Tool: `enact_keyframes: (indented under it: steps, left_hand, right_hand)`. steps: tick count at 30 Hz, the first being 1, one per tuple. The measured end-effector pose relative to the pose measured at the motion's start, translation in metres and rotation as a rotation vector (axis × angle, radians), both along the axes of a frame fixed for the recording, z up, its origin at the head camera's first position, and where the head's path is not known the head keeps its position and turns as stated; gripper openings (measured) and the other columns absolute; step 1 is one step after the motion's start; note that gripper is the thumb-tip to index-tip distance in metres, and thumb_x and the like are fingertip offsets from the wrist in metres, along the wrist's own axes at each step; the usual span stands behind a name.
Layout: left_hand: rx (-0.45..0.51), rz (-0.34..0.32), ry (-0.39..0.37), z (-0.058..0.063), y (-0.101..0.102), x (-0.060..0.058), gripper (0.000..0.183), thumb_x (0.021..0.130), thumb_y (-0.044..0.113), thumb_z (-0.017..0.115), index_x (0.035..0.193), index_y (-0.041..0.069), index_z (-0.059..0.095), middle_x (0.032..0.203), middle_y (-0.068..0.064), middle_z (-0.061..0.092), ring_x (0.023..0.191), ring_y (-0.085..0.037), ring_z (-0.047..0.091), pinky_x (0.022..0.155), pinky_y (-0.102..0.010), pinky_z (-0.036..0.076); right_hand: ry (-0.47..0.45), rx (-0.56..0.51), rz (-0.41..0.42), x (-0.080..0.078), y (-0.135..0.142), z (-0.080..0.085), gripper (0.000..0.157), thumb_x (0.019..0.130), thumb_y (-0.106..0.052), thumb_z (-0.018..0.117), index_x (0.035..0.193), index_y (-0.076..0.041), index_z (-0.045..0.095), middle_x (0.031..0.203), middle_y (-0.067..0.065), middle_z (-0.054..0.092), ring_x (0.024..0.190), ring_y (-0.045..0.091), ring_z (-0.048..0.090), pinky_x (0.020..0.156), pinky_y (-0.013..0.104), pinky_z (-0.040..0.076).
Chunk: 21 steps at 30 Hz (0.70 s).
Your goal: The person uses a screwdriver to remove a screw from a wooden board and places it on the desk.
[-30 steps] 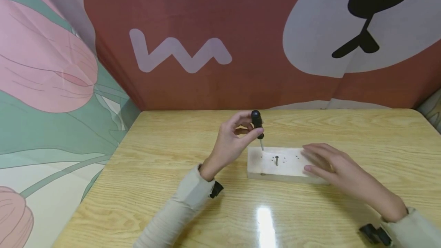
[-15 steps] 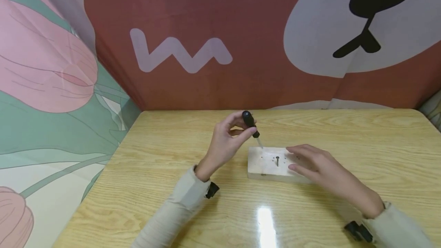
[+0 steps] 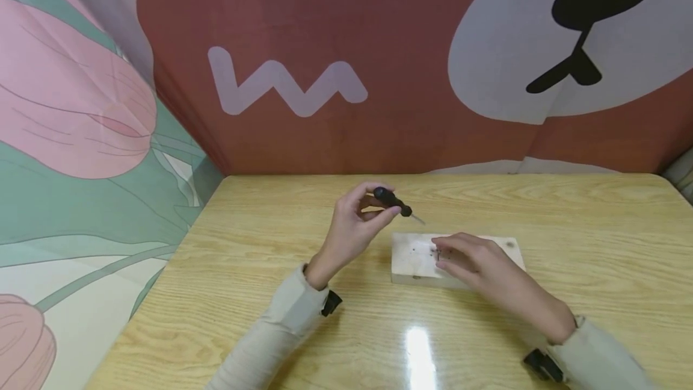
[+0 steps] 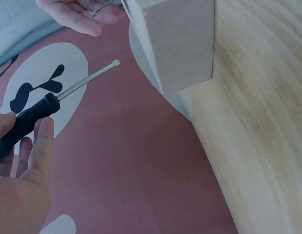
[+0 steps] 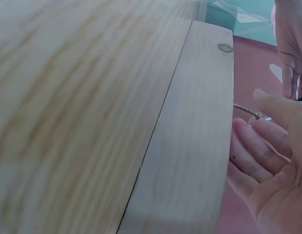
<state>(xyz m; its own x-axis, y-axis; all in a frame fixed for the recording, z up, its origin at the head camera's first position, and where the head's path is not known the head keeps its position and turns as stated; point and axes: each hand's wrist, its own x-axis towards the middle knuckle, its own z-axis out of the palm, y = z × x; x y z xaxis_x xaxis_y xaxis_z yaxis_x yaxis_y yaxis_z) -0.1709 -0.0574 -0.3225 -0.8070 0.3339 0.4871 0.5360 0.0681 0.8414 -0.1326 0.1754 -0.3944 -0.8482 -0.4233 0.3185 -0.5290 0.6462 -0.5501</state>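
Observation:
My left hand (image 3: 351, 221) holds a black-handled screwdriver (image 3: 391, 200) between thumb and fingers. Its shaft slants down to the right, with the tip in the air above the far edge of a pale wooden block (image 3: 408, 266). A screw (image 5: 247, 111) stands up from the block's top, its threads partly exposed. Around this screw hovers my right hand (image 3: 487, 266), thumb and fingers spread on either side. In the right wrist view a gap shows between the thumb and the screw head; the left wrist view shows the fingers behind the screw (image 4: 100, 8).
Several small holes dot the block's top near the screw. The block lies on a wood-grain table (image 3: 260, 221). A printed red cloth (image 3: 303, 143) hangs behind the table, and a flowered one (image 3: 81, 137) on the left.
My right hand has moved left along the block to the screw. The screwdriver has tilted further over, and its tip has lifted away from the block, pointing right.

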Motion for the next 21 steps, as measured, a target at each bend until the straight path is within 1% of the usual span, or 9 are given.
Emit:
enact_keyframes:
  steps: [5,8,11,14,18,20,21]
  left_hand:
    - [0.025,-0.01,-0.022,-0.005,-0.003,-0.002,0.026,0.08,-0.006,0.063,0.105,-0.006,0.055,0.102,-0.023,0.058,0.09,-0.03,0.065,0.074,-0.031,0.058]
    - [0.019,-0.01,-0.013,-0.014,-0.004,-0.008,0.024,0.081,-0.005,0.063,0.104,-0.005,0.055,0.104,-0.021,0.057,0.092,-0.027,0.064,0.076,-0.03,0.057]
    - [0.009,-0.011,0.005,-0.023,-0.006,-0.014,0.023,0.082,-0.003,0.062,0.104,-0.004,0.054,0.104,-0.019,0.058,0.092,-0.021,0.064,0.077,-0.028,0.057]
    - [0.001,-0.01,-0.001,-0.017,-0.006,-0.01,0.022,0.081,-0.005,0.061,0.103,-0.006,0.054,0.102,-0.022,0.057,0.092,-0.024,0.063,0.078,-0.029,0.057]
    - [-0.02,0.001,-0.01,-0.017,-0.007,-0.01,0.022,0.082,-0.001,0.063,0.102,-0.003,0.056,0.102,-0.021,0.059,0.091,-0.023,0.063,0.078,-0.028,0.057]
    - [-0.037,0.013,0.002,-0.023,-0.008,-0.014,0.023,0.082,0.003,0.065,0.103,-0.001,0.058,0.1,-0.018,0.061,0.088,-0.018,0.064,0.076,-0.027,0.057]
    - [-0.047,0.02,0.006,-0.024,-0.008,-0.015,0.024,0.081,0.004,0.066,0.103,0.0,0.058,0.099,-0.017,0.061,0.086,-0.017,0.064,0.075,-0.026,0.057]
  right_hand:
    - [0.034,0.01,-0.014,-0.001,-0.005,-0.001,0.032,0.085,-0.018,0.065,0.115,-0.009,0.063,0.096,-0.007,0.066,0.084,0.005,0.062,0.069,0.023,0.055]
    - [0.038,0.011,-0.022,-0.002,-0.006,-0.001,0.031,0.084,-0.017,0.066,0.114,-0.009,0.063,0.093,-0.008,0.066,0.081,0.002,0.061,0.067,0.02,0.054]
    - [0.023,-0.008,-0.021,-0.003,-0.007,-0.001,0.028,0.084,-0.017,0.066,0.11,-0.01,0.065,0.091,-0.009,0.066,0.08,0.002,0.062,0.067,0.018,0.054]
    - [-0.002,-0.033,-0.017,-0.003,-0.008,-0.001,0.023,0.083,-0.016,0.066,0.106,-0.011,0.066,0.09,-0.01,0.066,0.08,0.002,0.062,0.066,0.017,0.053]
    - [-0.042,-0.021,-0.04,-0.003,-0.009,0.0,0.019,0.084,-0.017,0.066,0.102,-0.013,0.067,0.091,-0.009,0.068,0.081,0.003,0.064,0.069,0.018,0.054]
    - [-0.06,-0.005,-0.057,-0.004,-0.009,0.0,0.018,0.084,-0.017,0.066,0.102,-0.014,0.067,0.092,-0.008,0.068,0.082,0.004,0.064,0.07,0.019,0.054]
    - [-0.063,0.001,-0.064,-0.004,-0.009,0.0,0.018,0.084,-0.017,0.066,0.101,-0.014,0.067,0.092,-0.008,0.068,0.082,0.004,0.064,0.07,0.02,0.054]
